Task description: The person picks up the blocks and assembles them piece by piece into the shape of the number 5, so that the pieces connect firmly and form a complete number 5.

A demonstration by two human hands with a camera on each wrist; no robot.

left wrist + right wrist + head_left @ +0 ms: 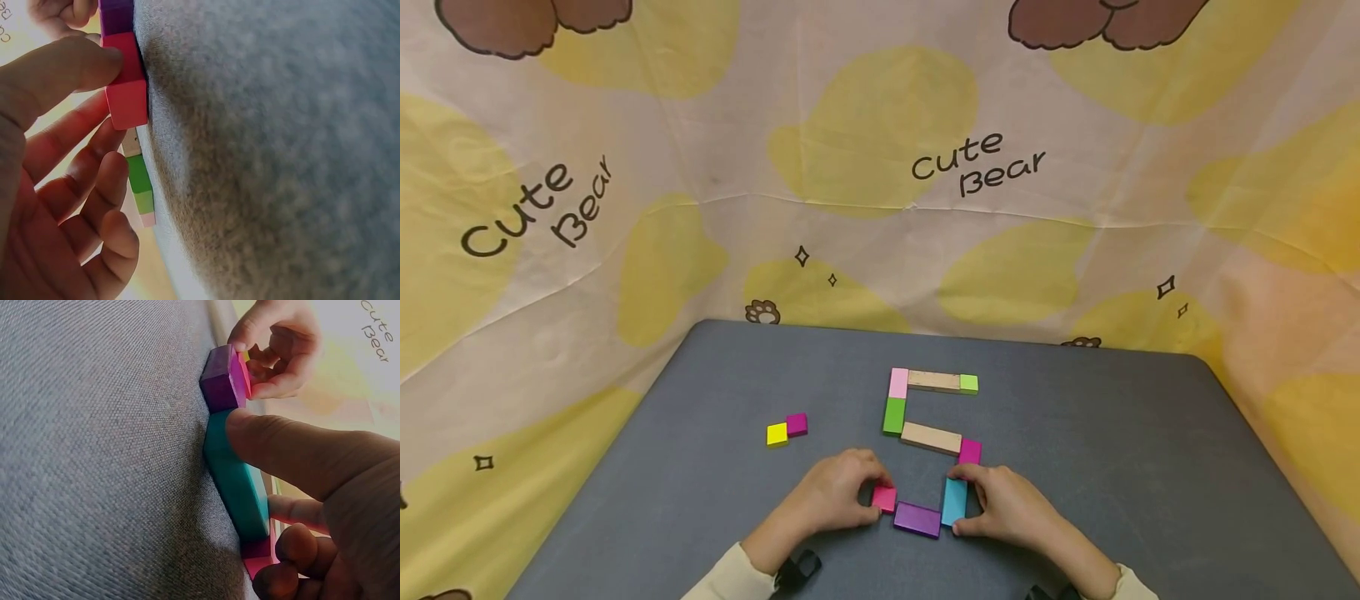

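Note:
My left hand pinches a pinkish-red cube between thumb and finger, at the left end of a purple block. In the left wrist view the thumb lies on the cube while the other fingers curl loosely. Thumb and fingers of my right hand hold a blue block at its two ends. That block meets the purple one at its near end and a magenta block at its far end.
Beyond, the winding row goes on with a wooden block, a green block, a pink block, another wooden block and a lime cube. A yellow cube and a magenta cube lie left on the grey table.

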